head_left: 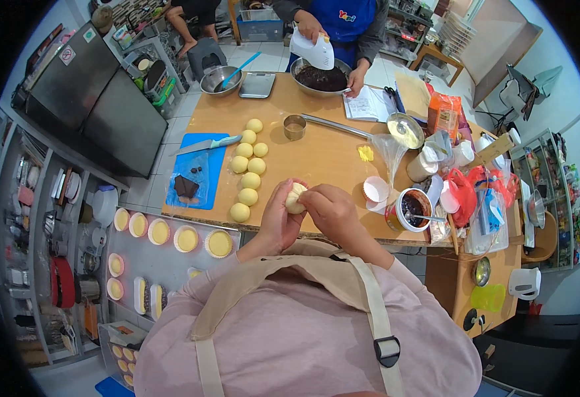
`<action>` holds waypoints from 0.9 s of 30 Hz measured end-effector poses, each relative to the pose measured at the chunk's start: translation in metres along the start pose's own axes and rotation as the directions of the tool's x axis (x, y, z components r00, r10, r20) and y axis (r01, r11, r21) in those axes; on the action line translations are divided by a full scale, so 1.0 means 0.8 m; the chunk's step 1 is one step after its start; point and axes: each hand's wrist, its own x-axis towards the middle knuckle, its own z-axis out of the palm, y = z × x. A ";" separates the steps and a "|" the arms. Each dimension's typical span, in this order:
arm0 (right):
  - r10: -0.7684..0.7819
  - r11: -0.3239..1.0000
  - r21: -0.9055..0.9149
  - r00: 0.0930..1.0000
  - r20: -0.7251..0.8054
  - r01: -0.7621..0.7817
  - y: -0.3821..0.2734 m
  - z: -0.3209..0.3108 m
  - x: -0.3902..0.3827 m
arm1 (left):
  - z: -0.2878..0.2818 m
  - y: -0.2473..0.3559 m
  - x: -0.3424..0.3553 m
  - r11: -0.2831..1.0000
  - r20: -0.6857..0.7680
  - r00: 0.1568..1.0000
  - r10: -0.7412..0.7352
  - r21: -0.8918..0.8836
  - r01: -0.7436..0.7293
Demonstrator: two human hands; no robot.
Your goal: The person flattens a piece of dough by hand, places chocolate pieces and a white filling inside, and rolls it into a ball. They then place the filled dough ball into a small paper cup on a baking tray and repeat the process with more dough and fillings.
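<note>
My left hand (278, 215) and my right hand (330, 210) are cupped together around one pale yellow dough ball (294, 198), held just above the near edge of the wooden table (316, 155). Only the top of that ball shows between my fingers. Several more yellow dough balls (249, 169) lie in a loose column on the table to the left of my hands. A stack of white paper cups (375, 190) and a can of dark filling with a spoon (410, 208) stand right of my hands.
A blue cutting board (200, 173) holds a knife and dark chocolate pieces. Across the table a person in a blue apron holds a white hand mixer (315, 51) over a bowl of dark batter (320, 77). A tray (157, 261) of filled cups sits lower left. Clutter crowds the right side.
</note>
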 end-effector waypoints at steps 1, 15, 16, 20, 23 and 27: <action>0.032 0.999 0.022 0.998 -0.053 -0.031 -0.003 -0.002 0.004 | 0.002 0.001 -0.001 0.999 0.020 0.999 0.027 0.020 -0.028; 0.022 0.999 0.027 0.997 -0.076 -0.020 -0.009 0.004 0.010 | -0.002 0.001 0.005 0.997 0.018 0.998 0.061 -0.053 -0.060; -0.012 0.999 0.034 0.997 -0.070 0.014 -0.010 0.005 0.011 | -0.003 0.001 0.005 0.995 0.010 0.997 0.081 -0.065 -0.080; -0.054 0.999 0.004 0.999 -0.001 0.054 -0.006 0.006 0.006 | 0.000 0.002 0.003 0.997 -0.001 0.999 0.038 -0.065 -0.038; -0.041 0.999 -0.021 0.999 -0.017 0.041 -0.001 0.011 0.005 | -0.001 0.002 0.002 0.998 -0.038 0.999 0.012 -0.066 -0.014; -0.020 1.000 0.022 0.998 -0.061 0.022 0.003 0.010 0.010 | -0.002 0.002 0.001 0.997 0.012 1.000 -0.016 -0.077 0.017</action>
